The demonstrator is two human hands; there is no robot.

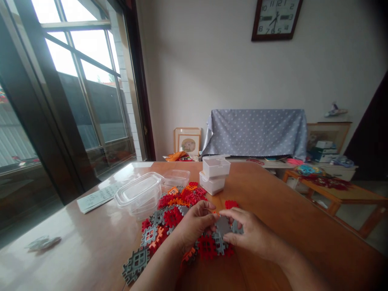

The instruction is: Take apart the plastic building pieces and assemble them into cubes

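My right hand point(250, 229) grips a flat grey plastic building piece point(223, 226) between thumb and fingers. Close beside it, my left hand point(198, 222) is closed in a pinch, its fingertips near the grey piece's left edge. A small bit of orange shows by those fingertips, but what they hold is mostly hidden. Under and around both hands spreads a pile of notched interlocking pieces, among them a red piece point(207, 245), a dark grey piece point(138, 260) and an orange piece point(173, 190). Another red piece point(231, 204) lies just beyond my right hand.
Two stacked white boxes point(212, 184) stand behind the pile. Clear plastic containers point(139, 192) sit to its left, next to a printed sheet point(97, 198). A small clear plastic packet point(44, 243) lies on the wooden table point(273, 206) at far left.
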